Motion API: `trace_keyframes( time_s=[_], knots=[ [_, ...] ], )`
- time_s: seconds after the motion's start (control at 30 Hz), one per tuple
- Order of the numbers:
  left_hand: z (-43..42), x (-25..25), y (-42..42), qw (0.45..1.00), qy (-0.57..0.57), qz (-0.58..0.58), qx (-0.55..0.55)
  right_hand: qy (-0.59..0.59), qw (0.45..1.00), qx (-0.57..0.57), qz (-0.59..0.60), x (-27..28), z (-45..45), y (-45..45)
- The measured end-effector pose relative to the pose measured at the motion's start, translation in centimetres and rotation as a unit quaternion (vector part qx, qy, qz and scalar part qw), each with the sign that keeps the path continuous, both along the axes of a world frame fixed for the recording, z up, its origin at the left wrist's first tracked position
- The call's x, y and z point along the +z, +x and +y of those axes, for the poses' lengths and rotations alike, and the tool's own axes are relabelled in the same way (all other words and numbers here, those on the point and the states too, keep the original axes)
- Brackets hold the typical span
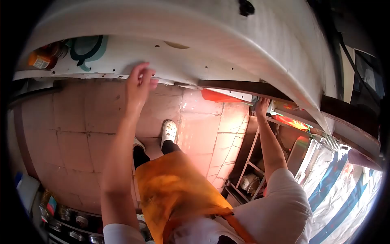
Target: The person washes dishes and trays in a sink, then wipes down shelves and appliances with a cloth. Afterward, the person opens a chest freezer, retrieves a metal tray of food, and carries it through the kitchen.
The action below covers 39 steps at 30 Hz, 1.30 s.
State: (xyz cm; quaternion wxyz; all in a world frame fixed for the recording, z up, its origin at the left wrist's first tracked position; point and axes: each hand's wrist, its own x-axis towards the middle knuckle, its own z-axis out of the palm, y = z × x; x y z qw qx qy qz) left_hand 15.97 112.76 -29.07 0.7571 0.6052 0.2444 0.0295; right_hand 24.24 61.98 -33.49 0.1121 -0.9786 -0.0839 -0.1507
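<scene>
My left hand point(141, 83) is raised at the front edge of a white shelf point(185, 65). Its fingers are loosely bent and apart, and nothing shows between them. Further left on that shelf stand an orange jar with a white label point(42, 59) and a teal item with a dark loop point(86, 51). My right hand point(263, 106) reaches in under the brown edge point(252, 88) of the white surface, beside something greyish. Its fingertips are partly hidden there, so I cannot make out whether they hold anything. A flat red-orange piece point(219, 96) lies to its left.
A metal rack point(252, 167) with a pot-like item stands below my right arm. Blue-and-white striped sheeting point(337, 195) hangs at the right. Jars and bottles point(65, 213) line the lower left. Pink tiles point(73, 118) cover the floor; a white clog point(168, 132) shows.
</scene>
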Motion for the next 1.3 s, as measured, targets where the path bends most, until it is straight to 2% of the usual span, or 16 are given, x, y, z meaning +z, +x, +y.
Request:
trace_keyframes(
  time_s=[0.07,0.2,0.37,0.43,0.53,0.57,0.63,0.7,0.8,0.9,0.97,1.03,1.07,1.1,1.23,1.3],
  knots=[
    [-0.3,-0.5,-4.6,1.0,0.012,0.027,0.006,-0.098,0.992,0.0,0.074,1.2,4.5,0.2],
    [-2.2,-4.1,-13.6,0.996,0.02,0.087,-0.018,0.047,0.94,0.333,-0.05,4.3,19.8,4.5],
    [-5.1,-4.7,-21.6,0.986,-0.037,0.159,-0.026,-0.049,0.895,0.425,0.129,5.7,22.6,7.2],
    [-5.6,-5.8,-24.3,0.982,-0.06,0.175,-0.028,0.048,0.942,0.274,0.187,5.2,19.0,6.5],
    [-5.9,-9.1,-29.2,0.982,-0.102,0.157,-0.032,-0.1,0.975,0.173,0.096,-0.6,4.2,4.1],
    [-5.7,-8.8,-30.1,0.983,-0.087,0.157,-0.03,-0.141,0.961,-0.004,0.239,-6.0,-4.1,4.8],
    [-5.4,-6.6,-31.1,0.98,-0.071,0.183,0.005,-0.074,0.997,-0.004,0.003,-1.4,-2.0,3.0],
    [-5.2,-6.8,-33.2,0.977,-0.087,0.191,0.029,-0.124,0.981,-0.147,-0.018,-0.9,1.7,1.0],
    [-6.3,-6.5,-34.2,0.972,-0.078,0.216,0.056,0.017,0.999,0.017,-0.046,-1.9,6.8,-3.7],
    [-7.2,-4.5,-33.2,0.967,-0.108,0.224,0.055,0.12,0.967,0.147,0.171,1.6,14.0,-11.4],
    [-8.2,-1.5,-31.3,0.974,-0.09,0.201,0.058,0.253,0.844,0.215,0.421,3.3,17.4,-15.8],
    [-8.6,1.4,-29.4,0.985,-0.003,0.156,0.068,0.396,0.672,0.054,0.623,4.4,20.9,-21.6],
    [-8.2,3.9,-28.2,0.978,0.123,0.17,0.019,0.295,0.736,0.184,0.581,5.9,23.2,-23.4],
    [-9.1,0.3,-29.7,0.97,-0.218,0.108,0.008,0.249,0.743,0.221,0.58,9.2,25.9,-24.2],
    [-8.9,3.8,-29.1,0.886,-0.366,0.286,0.019,0.252,0.806,0.26,0.468,15.4,29.7,-24.3],
    [-9.5,9.9,-26.3,0.83,-0.555,0.055,0.017,0.147,0.873,0.333,0.325,18.2,29.2,-23.2]
  ],
)
